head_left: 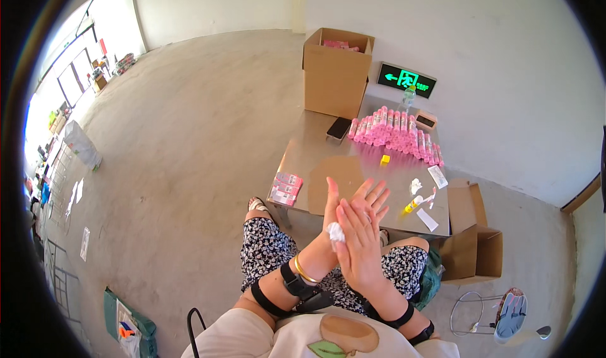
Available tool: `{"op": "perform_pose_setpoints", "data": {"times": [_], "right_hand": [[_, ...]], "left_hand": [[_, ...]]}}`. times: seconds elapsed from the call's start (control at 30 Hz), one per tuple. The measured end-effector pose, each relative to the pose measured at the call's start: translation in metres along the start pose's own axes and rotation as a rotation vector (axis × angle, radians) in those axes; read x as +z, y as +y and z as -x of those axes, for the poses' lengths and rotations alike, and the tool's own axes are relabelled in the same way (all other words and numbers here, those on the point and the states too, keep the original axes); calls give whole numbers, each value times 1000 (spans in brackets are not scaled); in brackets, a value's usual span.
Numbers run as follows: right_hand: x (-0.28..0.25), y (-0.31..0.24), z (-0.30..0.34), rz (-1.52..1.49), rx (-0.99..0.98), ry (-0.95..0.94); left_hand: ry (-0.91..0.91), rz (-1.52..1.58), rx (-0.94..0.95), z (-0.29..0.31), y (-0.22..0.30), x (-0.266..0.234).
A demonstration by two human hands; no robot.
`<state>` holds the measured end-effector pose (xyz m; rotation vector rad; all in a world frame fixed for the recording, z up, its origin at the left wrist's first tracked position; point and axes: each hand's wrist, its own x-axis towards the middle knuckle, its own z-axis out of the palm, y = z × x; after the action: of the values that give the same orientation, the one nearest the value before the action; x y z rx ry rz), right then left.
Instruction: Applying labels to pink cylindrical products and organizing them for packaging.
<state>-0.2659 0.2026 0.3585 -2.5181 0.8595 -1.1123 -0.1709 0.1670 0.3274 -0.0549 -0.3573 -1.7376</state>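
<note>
My left hand (330,213) is raised above the table's near edge, palm up, thumb and fingers spread. Across its palm lies my right hand (363,250), fingers together and pressing on it. A crumpled white tissue (336,232) pokes out beside the right thumb, against the heel of the left hand; the rest is hidden. Beyond them on the metal table (293,159) are a pile of pink-wrapped tubes (394,131), a small yellow block (385,160), a yellow-and-white glue stick (413,204), another crumpled tissue (415,186) and paper slips (427,220).
A tall cardboard box (334,74) stands at the table's far left, near a phone (339,128). Pink boxes (286,189) sit at the left edge, by a cardboard sheet (328,168). An opened carton (473,254) and a stool (510,314) are on the right.
</note>
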Motion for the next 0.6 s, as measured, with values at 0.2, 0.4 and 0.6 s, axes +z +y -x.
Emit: {"op": "perform_pose_setpoints", "data": {"times": [0.2,0.4,0.6], "right_hand": [[-5,51,-19,-70,181,1],[-32,133,-11,-345,427,34],[-16,68,-12,-95,118,99]], "left_hand": [[226,-53,-183,14,-13,23],[-39,117,-295,19,-1,27],[87,115,-253,10,-1,31]]}}
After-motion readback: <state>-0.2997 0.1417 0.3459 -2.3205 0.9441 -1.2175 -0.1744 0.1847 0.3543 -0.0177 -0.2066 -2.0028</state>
